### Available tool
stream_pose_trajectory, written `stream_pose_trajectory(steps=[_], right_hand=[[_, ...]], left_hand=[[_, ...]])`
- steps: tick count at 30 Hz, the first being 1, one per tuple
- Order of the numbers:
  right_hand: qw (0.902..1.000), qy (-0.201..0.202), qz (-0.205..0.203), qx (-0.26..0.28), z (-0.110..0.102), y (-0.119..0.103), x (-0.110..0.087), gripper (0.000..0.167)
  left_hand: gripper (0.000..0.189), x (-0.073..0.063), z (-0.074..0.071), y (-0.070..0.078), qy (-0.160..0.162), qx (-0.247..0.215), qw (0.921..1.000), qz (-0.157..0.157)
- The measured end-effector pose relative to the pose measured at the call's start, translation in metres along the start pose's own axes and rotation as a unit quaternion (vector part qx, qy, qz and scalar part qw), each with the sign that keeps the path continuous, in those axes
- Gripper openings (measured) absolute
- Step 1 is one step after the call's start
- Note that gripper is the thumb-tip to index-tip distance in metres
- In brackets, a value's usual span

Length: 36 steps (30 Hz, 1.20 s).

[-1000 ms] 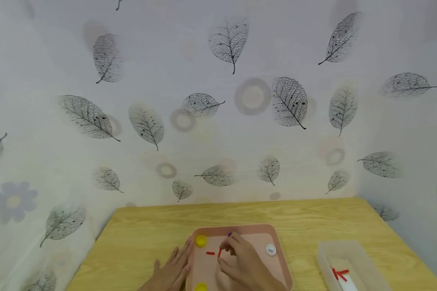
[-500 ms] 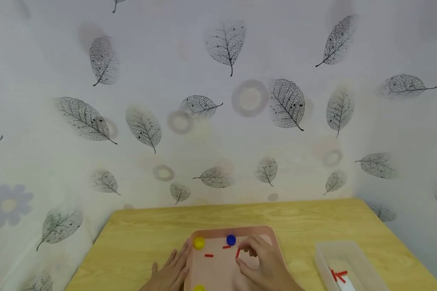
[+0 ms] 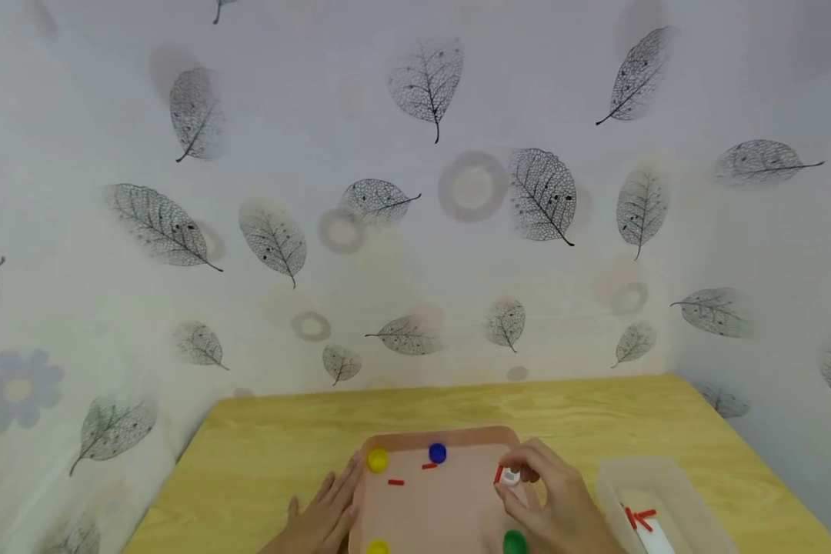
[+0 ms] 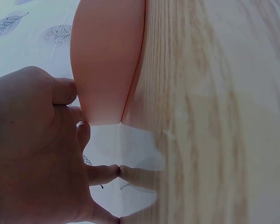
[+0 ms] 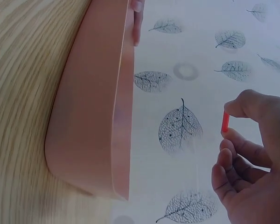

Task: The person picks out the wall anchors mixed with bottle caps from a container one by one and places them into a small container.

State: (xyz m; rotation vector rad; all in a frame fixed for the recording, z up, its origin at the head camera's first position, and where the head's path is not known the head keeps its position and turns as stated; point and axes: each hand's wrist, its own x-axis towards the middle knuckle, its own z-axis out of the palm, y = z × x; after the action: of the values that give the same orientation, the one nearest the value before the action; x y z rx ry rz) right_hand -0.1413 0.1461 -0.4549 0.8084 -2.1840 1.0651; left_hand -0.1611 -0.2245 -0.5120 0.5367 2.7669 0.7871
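Between thumb and a fingertip, my right hand (image 3: 554,492) pinches a short red stick (image 5: 225,121) by its two ends. In the head view that hand is over the right side of the pink tray (image 3: 436,438), where it partly covers a white round cap (image 3: 511,477). My left hand (image 3: 318,515) lies with fingers extended along the tray's left wall, fingertips at the rim. Inside the tray are two more red sticks, one (image 3: 396,482) at the left and another (image 3: 429,465) just below a blue cap (image 3: 438,452).
Yellow caps sit in the tray's upper left corner (image 3: 377,460) and lower left (image 3: 378,547); a green cap (image 3: 515,542) is at lower right. A translucent box (image 3: 692,492) with several red sticks stands right of the tray on the wooden table (image 3: 284,431). Leaf-patterned wall behind.
My right hand has moved right across the tray with the red stick, from near the blue cap to the white cap. A red stick below the blue cap and the green cap are uncovered.
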Motion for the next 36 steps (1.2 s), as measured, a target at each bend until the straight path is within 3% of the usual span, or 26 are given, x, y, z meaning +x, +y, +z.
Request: stream_pose_trajectory(steps=[5,11,20,27,36], right_hand=[[0.9994,0.007,-0.002,-0.035,-0.019,0.009,-0.003,0.049],[0.9966,0.032,-0.007,-0.075,-0.041,0.015,-0.006,0.054],[0.9919,0.037,0.043,-0.114,-0.063,0.023,-0.008,0.049],[0.9885,0.04,0.062,-0.132,-0.077,0.033,-0.014,0.051],[0.982,0.029,0.105,-0.154,-0.097,0.045,-0.018,0.048]], left_hand=[[0.059,0.004,-0.001,0.0,0.015,-0.001,0.9997,0.017],[0.061,0.006,-0.002,0.001,-0.004,-0.005,0.9999,0.015],[0.062,0.007,-0.006,0.003,-0.004,0.011,0.9999,0.009],[0.063,0.007,0.003,-0.002,-0.001,0.006,1.0,-0.008],[0.063,0.004,0.002,-0.002,0.002,0.007,0.9998,-0.017]])
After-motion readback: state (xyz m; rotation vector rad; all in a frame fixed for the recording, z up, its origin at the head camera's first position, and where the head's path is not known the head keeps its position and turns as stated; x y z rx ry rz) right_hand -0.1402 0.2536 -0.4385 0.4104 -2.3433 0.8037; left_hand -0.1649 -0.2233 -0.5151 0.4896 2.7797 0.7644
